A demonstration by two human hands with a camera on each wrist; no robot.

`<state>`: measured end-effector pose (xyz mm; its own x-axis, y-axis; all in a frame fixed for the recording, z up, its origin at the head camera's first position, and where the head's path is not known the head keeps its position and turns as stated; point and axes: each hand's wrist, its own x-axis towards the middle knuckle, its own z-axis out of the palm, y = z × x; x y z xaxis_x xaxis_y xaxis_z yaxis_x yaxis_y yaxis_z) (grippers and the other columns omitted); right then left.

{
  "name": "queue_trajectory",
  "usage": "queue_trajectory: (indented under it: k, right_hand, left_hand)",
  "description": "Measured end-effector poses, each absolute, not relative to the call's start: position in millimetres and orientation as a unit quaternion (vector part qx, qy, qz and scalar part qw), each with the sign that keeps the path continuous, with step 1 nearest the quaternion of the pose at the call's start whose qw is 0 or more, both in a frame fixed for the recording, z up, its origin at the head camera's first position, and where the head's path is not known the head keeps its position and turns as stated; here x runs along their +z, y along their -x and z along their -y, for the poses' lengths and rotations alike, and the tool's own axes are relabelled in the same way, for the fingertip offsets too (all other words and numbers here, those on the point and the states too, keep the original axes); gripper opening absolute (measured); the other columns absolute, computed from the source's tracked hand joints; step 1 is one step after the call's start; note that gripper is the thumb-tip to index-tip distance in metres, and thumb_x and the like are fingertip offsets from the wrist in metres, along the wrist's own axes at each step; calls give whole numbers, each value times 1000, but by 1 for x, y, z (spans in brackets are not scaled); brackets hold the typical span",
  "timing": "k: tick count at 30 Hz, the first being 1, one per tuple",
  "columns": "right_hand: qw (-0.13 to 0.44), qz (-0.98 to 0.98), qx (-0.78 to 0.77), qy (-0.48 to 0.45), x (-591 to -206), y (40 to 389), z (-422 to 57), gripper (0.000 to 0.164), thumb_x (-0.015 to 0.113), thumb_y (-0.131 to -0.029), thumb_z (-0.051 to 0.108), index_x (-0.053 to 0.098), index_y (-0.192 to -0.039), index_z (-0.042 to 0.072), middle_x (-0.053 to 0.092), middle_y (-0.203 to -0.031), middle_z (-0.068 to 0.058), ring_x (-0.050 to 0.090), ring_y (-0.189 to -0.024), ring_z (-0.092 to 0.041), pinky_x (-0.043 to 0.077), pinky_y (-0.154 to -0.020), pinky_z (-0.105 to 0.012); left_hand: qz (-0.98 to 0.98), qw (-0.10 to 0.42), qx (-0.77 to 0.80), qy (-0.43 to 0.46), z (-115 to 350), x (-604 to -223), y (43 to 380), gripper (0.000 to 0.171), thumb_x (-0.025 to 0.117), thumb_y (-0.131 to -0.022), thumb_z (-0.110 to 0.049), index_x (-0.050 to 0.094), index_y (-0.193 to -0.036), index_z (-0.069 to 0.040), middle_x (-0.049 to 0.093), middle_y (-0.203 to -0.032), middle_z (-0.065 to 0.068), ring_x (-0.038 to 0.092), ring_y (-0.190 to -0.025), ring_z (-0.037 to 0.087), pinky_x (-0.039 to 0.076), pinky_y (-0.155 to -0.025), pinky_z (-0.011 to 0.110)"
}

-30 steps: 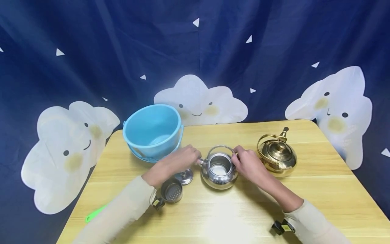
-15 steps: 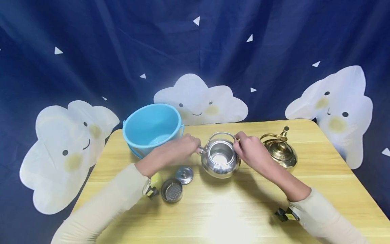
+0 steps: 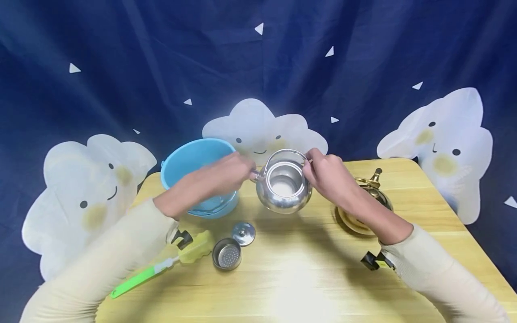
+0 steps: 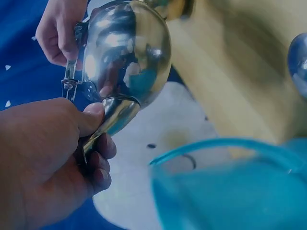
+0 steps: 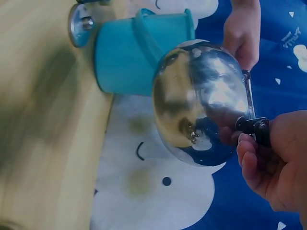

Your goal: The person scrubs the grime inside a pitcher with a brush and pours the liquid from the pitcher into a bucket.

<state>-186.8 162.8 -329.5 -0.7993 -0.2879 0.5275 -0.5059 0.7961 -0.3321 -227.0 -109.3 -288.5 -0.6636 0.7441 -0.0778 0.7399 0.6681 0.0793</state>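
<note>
A lidless silver teapot [image 3: 282,204] hangs above the table between both hands, its mouth facing up toward the head camera. My left hand [image 3: 232,174] grips its spout [image 4: 112,117], the thumb on top and fingers curled beneath. At the opposite side, my right hand [image 3: 329,177] pinches the dark handle joint [image 5: 254,127] of the arched handle. The left hand and forearm pass over the blue bucket [image 3: 220,211] in the head view. Behind my right forearm, a gold teapot [image 3: 381,202] is partly hidden.
A small silver lid [image 3: 244,233] lies beside a perforated metal strainer cup [image 3: 227,255]. Left of them rests a brush with a yellow sponge head [image 3: 198,247] and green handle [image 3: 133,282]. The wooden table [image 3: 323,278] ends at a blue cloud-print curtain [image 3: 299,76].
Both hands have lifted the silver teapot off the table and carried it up, away from me and slightly left. The sponge brush has come out from behind the left sleeve.
</note>
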Motion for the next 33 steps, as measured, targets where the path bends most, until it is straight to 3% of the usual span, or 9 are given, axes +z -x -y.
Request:
queue_trajectory:
  k: [6,13,17,20,25,33]
  right_hand:
    - [252,910,240,-226,-309,196,-151,19,50,-99,10,63,-100,-4,66,-69,-12,59,-57,-25,51,-51,-38]
    - [238,911,254,-222,-290,212,-134,17,46,-99,11,58,-100,-1,63,-66,-10,62,-58,-26,50,-52,-39]
    - [231,913,260,-213,-280,220,-120,17,46,-99,12,58,-101,0,64,-66,-13,63,-61,-30,50,-53,-41]
    - [230,913,265,-209,-273,226,-108,19,46,-99,13,58,-103,-1,66,-73,-17,63,-67,-34,52,-56,-45]
    - [250,907,257,-222,-265,234,-93,19,45,-101,12,57,-103,-3,64,-71,-17,62,-66,-34,51,-57,-45]
    - [231,911,254,-230,-259,243,-74,19,42,-106,16,53,-109,1,59,-68,-11,62,-63,-31,50,-55,-44]
  left_hand:
    - [-920,47,39,-386,122,-262,235,20,58,-106,-19,73,-112,-7,72,-99,6,66,-88,22,60,-81,35]
    - [-944,41,104,-310,144,-240,241,26,59,-107,-25,68,-122,-6,75,-122,9,69,-114,26,57,-100,46]
    - [-950,12,130,-284,158,-234,245,29,59,-106,-25,68,-124,-4,76,-120,12,70,-111,29,57,-100,50]
    - [-956,-11,150,-251,168,-231,247,32,59,-106,-27,69,-126,-4,75,-113,13,68,-104,30,55,-95,49]
    - [-961,-27,214,-171,181,-229,246,35,60,-104,-33,71,-127,-9,65,-92,12,56,-85,28,46,-73,39]
    - [-942,-20,328,-69,194,-226,244,35,62,-99,-36,73,-121,-12,81,-101,9,72,-77,14,59,-68,27]
